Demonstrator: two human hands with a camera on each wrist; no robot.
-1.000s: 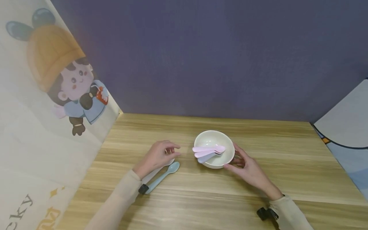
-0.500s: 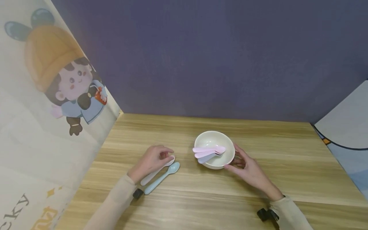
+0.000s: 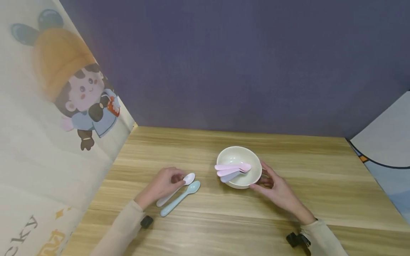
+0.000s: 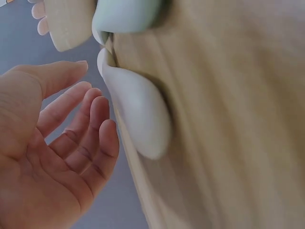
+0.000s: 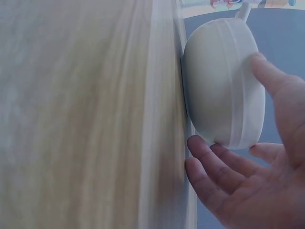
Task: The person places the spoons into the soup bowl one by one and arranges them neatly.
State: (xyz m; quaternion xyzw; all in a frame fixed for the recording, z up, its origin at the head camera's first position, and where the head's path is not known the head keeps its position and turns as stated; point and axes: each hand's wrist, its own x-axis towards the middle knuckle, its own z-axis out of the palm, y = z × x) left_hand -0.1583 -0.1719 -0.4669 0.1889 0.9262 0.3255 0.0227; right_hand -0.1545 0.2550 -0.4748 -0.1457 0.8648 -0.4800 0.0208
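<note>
The white spoon (image 3: pixel 189 178) lies on the left of the table (image 3: pixel 224 227), its long axis diagonal, scoop pointing far-right, handle near-left. One blue spoon (image 3: pixel 180 199) lies parallel on its near side. The left hand (image 3: pixel 161 184), fingers loosely bent, hangs just beside the white spoon. The right hand (image 3: pixel 281 192) grips one bowl (image 3: pixel 232 153), where two pink spoons (image 3: pixel 228 166) and one lavender spoon (image 3: pixel 229 177) point handles left.

Letters "cky" (image 3: pixel 24 234), pale wall (image 3: pixel 35 167); orange lettering (image 3: pixel 52 242) unclear
</note>
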